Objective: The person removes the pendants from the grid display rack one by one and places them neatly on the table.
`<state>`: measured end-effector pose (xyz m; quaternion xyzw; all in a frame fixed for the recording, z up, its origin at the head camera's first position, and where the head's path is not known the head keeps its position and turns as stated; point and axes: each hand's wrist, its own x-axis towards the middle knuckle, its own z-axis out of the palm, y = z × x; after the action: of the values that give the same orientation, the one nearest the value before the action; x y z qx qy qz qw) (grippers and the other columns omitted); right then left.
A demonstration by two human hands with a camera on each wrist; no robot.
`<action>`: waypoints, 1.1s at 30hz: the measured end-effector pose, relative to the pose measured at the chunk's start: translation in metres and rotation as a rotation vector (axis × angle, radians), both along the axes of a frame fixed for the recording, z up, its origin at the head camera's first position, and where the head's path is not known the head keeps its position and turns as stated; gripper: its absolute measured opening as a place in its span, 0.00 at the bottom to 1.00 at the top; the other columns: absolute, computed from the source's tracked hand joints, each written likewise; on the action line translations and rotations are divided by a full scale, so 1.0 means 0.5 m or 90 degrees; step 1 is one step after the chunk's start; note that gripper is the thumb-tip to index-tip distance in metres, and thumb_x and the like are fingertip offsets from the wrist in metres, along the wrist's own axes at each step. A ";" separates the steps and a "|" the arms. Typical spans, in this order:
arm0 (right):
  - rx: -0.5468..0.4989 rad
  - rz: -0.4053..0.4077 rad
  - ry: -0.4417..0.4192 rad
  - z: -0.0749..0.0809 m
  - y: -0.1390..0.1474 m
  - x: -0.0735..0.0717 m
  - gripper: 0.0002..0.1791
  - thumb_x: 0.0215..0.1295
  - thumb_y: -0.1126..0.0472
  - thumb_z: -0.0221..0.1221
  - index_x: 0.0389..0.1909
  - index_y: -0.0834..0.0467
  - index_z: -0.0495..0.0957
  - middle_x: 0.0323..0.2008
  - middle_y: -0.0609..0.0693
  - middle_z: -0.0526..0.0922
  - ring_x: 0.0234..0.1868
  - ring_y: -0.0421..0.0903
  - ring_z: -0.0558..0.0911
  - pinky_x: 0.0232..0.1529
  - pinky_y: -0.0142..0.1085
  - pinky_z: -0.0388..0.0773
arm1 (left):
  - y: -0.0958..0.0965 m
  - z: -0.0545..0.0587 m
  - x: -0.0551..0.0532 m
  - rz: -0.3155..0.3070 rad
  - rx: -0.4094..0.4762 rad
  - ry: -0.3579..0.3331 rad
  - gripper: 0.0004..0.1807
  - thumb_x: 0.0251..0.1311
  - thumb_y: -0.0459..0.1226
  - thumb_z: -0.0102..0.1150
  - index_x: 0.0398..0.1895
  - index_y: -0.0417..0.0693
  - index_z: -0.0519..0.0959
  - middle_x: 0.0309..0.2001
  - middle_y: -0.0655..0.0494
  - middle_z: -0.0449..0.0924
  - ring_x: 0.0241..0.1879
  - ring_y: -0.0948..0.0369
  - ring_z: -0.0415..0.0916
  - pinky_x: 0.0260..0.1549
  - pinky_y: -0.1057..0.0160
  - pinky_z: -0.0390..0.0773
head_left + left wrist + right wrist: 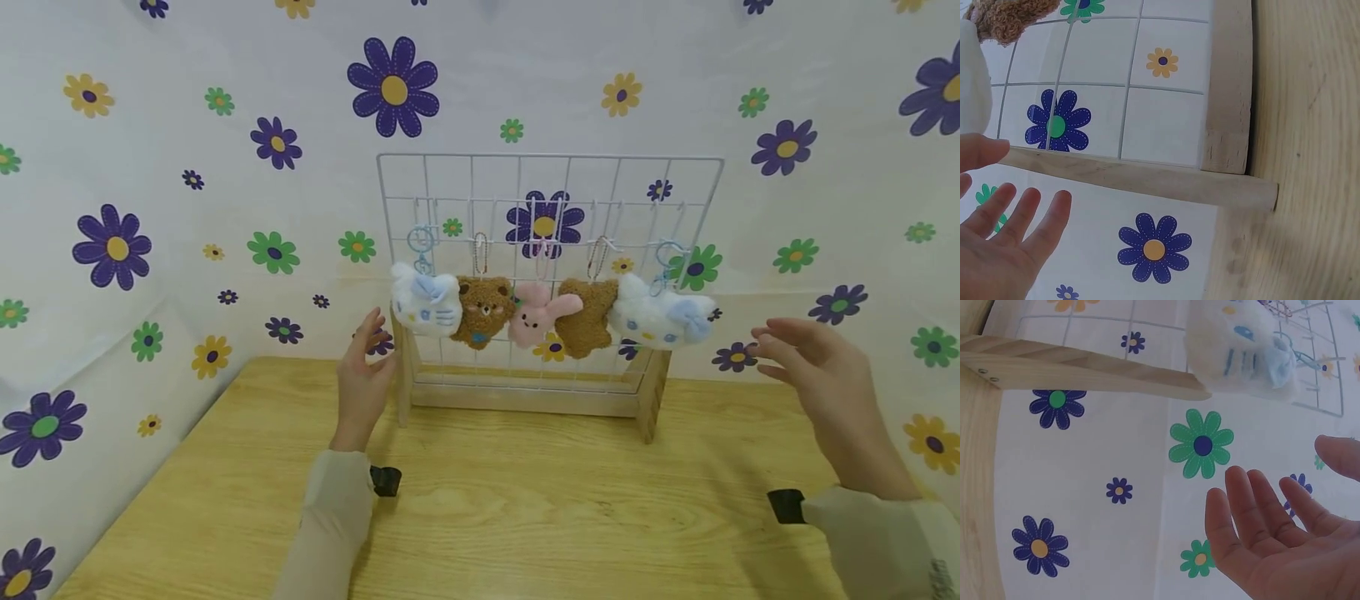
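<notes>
Rack (525,401) is stood on the table (525,517) and is hung, left to right, with a white cat (427,307), brown bear (483,312), pink rabbit (531,323), brown plush (587,318) and second white cat (651,315). Left hand (363,385) is positioned beside the first cat, right hand (834,385) near the second. Fingers of both are half spread and slightly bent, with nothing grasped. Left-hand clearance from the rack is not readily judged, though a gap appears to be left.

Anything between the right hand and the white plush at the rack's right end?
Nothing visible. The right hand is apart from the white plush, with only the flowered backdrop behind the gap. The stand's right wooden leg sits below the plush, not between them.
</notes>
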<state>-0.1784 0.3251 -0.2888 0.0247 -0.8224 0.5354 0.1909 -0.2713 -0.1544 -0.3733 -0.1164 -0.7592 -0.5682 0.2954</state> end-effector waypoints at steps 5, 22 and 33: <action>-0.027 0.008 0.030 0.019 -0.014 -0.007 0.11 0.78 0.60 0.54 0.52 0.41 0.74 0.47 0.31 0.80 0.44 0.27 0.81 0.43 0.14 0.76 | -0.001 -0.002 -0.006 -0.002 -0.003 0.017 0.34 0.63 0.20 0.59 0.73 0.38 0.66 0.67 0.36 0.70 0.61 0.39 0.73 0.52 0.37 0.81; -0.079 0.030 0.097 0.086 -0.063 -0.038 0.10 0.74 0.62 0.58 0.53 0.52 0.79 0.46 0.38 0.83 0.45 0.31 0.82 0.45 0.17 0.79 | 0.014 0.000 -0.007 -0.033 -0.013 0.032 0.35 0.61 0.17 0.56 0.73 0.42 0.69 0.68 0.42 0.72 0.58 0.42 0.75 0.50 0.42 0.84; -0.086 0.051 0.121 0.112 -0.103 -0.062 0.10 0.74 0.65 0.58 0.51 0.54 0.81 0.46 0.42 0.82 0.47 0.35 0.81 0.47 0.17 0.78 | 0.013 -0.007 -0.016 0.002 -0.059 0.058 0.39 0.59 0.15 0.58 0.74 0.45 0.68 0.67 0.42 0.73 0.51 0.43 0.78 0.44 0.42 0.86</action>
<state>-0.2092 0.2738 -0.2328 0.0948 -0.7611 0.5920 0.2476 -0.2792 -0.1480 -0.3770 -0.1542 -0.7704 -0.5263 0.3251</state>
